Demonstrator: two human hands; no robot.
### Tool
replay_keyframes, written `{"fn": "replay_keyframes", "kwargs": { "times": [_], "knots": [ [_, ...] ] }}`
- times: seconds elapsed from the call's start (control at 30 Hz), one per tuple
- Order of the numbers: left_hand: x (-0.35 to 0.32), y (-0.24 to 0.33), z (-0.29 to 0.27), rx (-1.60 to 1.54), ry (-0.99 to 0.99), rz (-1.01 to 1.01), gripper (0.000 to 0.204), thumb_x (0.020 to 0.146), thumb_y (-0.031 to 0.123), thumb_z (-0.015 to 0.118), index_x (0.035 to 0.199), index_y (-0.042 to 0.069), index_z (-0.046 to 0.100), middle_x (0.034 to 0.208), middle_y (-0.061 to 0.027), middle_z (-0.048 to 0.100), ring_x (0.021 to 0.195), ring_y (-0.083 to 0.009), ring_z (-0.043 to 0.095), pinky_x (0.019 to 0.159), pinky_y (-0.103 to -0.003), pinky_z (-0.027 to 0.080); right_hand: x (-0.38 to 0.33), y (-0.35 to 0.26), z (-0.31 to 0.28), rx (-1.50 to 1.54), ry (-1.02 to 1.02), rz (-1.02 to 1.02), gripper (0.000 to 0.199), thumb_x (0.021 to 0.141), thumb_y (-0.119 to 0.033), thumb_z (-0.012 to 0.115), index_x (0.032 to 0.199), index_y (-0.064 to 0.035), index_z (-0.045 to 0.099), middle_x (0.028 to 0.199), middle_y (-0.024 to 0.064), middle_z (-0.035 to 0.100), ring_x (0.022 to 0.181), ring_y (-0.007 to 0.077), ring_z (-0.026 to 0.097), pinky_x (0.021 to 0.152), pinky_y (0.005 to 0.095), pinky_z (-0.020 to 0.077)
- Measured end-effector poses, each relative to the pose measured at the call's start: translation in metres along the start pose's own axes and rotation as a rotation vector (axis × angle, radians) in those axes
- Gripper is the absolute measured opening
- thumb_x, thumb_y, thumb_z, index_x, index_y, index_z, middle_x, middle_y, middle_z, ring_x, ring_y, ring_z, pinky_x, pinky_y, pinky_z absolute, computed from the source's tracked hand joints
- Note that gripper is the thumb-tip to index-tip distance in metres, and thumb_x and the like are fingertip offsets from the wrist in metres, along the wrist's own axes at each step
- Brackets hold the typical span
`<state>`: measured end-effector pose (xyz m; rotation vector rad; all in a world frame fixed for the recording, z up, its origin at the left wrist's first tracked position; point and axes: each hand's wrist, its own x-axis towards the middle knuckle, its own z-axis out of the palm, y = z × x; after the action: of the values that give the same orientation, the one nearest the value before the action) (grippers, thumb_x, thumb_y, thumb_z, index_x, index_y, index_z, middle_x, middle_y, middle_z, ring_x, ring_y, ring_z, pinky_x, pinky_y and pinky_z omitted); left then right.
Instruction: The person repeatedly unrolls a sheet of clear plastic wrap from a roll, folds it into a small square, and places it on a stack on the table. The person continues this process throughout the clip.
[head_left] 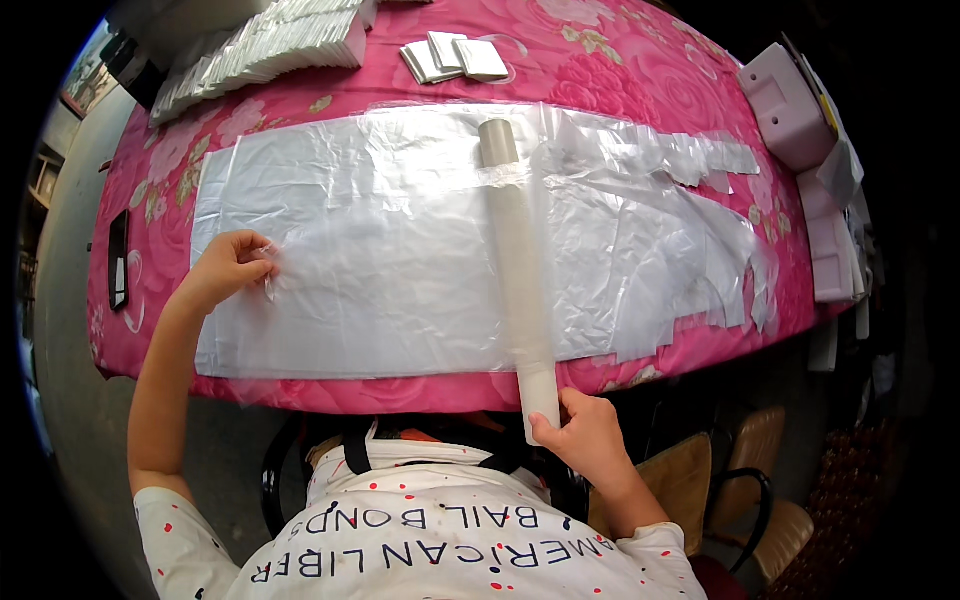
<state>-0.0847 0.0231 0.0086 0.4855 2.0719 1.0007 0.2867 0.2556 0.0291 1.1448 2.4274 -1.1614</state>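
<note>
Now, far left: dark phone point(118, 258) on table point(640, 80) | left hand point(225, 270), grip pinched together on the edge of clear plastic sheet point(380, 260) spread across the table | centre: cardboard roll point(520, 270) lies over the sheet | right hand point(590, 435), grip clamped on the roll's near end | step, as judged: smoothing film; steady tension matters.

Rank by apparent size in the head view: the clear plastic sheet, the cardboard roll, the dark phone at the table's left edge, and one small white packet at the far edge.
1. clear plastic sheet
2. cardboard roll
3. Dark phone and small white packet: look alike; the packet lies farther away, so unsure.
</note>
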Motion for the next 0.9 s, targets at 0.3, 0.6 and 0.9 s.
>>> {"fn": "replay_keyframes", "kwargs": {
  "times": [0.3, 0.6, 0.9],
  "knots": [
    [-0.011, 0.026, 0.021, 0.799, 0.464, 0.591, 0.033, 0.074, -0.002, 0.061, 0.107, -0.001, 0.057, 0.103, -0.0131, 0.06, 0.095, -0.0265, 0.058, 0.082, -0.034, 0.047, -0.002, 0.009, 0.003, 0.038, 0.001, -0.012, 0.039, 0.071, -0.035, 0.067, 0.076, 0.0035, 0.061, 0.063, 0.018, 0.062, 0.058, 0.0295, 0.063, 0.057, 0.0354, 0.0496],
    [0.005, 0.074, 0.226, 0.419, 0.146, 0.942, 0.054, 0.082, 0.008, 0.054, 0.13, -0.007, 0.037, 0.136, -0.0218, 0.038, 0.126, -0.0363, 0.037, 0.105, -0.041, 0.031, 0.0, 0.01, 0.005, 0.128, -0.043, 0.017, 0.038, 0.072, -0.033, 0.067, 0.079, 0.004, 0.062, 0.062, 0.0165, 0.062, 0.056, 0.0237, 0.063, 0.055, 0.0315, 0.0489],
    [0.011, 0.062, 0.249, 0.769, 0.187, 0.779, 0.065, 0.082, 0.022, 0.04, 0.136, -0.012, 0.025, 0.144, -0.0259, 0.023, 0.137, -0.0353, 0.018, 0.112, -0.044, 0.012, 0.026, 0.0, -0.017, 0.092, -0.198, -0.076, 0.045, 0.076, -0.04, 0.069, 0.079, 0.004, 0.065, 0.065, 0.0152, 0.064, 0.058, 0.0262, 0.064, 0.056, 0.0324, 0.049]
  ]
}}
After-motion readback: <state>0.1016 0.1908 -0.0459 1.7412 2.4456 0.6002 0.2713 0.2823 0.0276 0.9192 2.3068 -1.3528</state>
